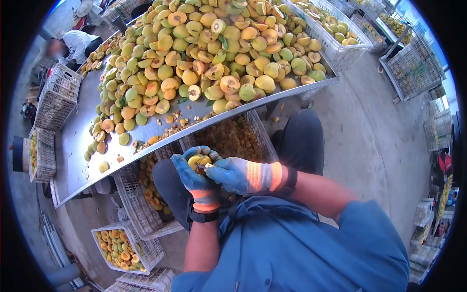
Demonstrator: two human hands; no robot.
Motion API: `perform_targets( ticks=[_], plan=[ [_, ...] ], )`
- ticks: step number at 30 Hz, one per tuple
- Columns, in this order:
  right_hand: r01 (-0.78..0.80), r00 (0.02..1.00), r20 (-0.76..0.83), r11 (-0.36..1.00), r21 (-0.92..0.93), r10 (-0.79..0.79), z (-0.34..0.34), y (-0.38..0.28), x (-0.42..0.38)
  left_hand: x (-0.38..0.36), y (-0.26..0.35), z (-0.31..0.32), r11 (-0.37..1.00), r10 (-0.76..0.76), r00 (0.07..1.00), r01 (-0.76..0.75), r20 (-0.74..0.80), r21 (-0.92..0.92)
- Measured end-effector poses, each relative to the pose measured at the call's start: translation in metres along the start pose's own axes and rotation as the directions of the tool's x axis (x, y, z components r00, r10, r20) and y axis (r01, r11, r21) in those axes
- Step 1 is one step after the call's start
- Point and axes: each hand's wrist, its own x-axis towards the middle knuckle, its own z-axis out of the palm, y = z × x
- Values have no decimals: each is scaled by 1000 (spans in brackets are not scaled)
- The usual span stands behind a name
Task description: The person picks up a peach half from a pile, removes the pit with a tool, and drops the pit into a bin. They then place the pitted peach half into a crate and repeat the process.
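Both my hands are in blue gloves with orange and grey cuffs, close together above my lap. My left hand [191, 175] is cupped with its fingers curled round a yellow-green peach half [195, 160]. My right hand [236, 174] is closed beside it, thumb toward the fruit. A small thin tool [207, 166] shows at its fingertips against the peach; most of it is hidden in the glove. In front of my hands, a large heap of halved peaches [194, 63], many with stones showing, covers much of a metal table [78, 160].
Under the table edge stands a crate of stones and scraps [228, 138]. Other crates hold fruit halves, one on the floor at lower left [119, 248], another at upper right [335, 27]. Stacked crates [58, 95] and another person [75, 46] are at far left.
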Motion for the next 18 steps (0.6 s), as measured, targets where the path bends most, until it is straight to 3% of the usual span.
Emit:
perform_targets(
  ticks=[1, 2, 3, 7, 9, 10, 11, 12, 16, 17, 18],
  plan=[
    [-3, 1000, 0, 1000, 2, 3, 0, 10, 3, 0, -2, -3, 1000, -3, 1000, 3, -2, 0],
    [327, 934, -19, 873, -361, -357, -1, 29, 9, 2, -4, -7, 1000, -8, 1000, 8, -4, 26],
    [540, 750, 98, 521, -661, -654, -1, 36, 12, 4, -7, -10, 999, -11, 1000, 12, -6, 51],
    [529, 781, 99, 568, -630, -617, 0, 51, 19, 2, -14, -11, 996, 1, 998, 4, -59, 86],
    [557, 812, 130, 688, -464, -569, -1, 51, 19, -4, -13, -6, 999, 21, 998, -20, -56, 26],
    [552, 814, 124, 692, -465, -567, 0, 40, 14, -4, -12, -6, 1000, 14, 998, -13, -54, 26],
    [288, 957, 41, 933, -214, -286, 2, 27, 6, -3, -10, -7, 1000, -12, 1000, 13, -28, 25],
    [-37, 998, 48, 997, 67, 34, 3, 18, 2, -3, -9, -7, 999, -37, 999, 37, 0, 25],
    [4, 996, 90, 992, 129, -15, 3, 31, 5, -2, -8, -8, 998, -40, 998, 37, 40, 50],
    [326, 944, -15, 940, -102, -329, 7, 44, 10, -4, -8, -2, 996, -80, 997, 79, -19, -31],
    [570, 783, -43, 743, -352, -621, 9, 42, 9, -4, -9, 3, 986, -127, 989, 119, -69, -116]
  ],
)
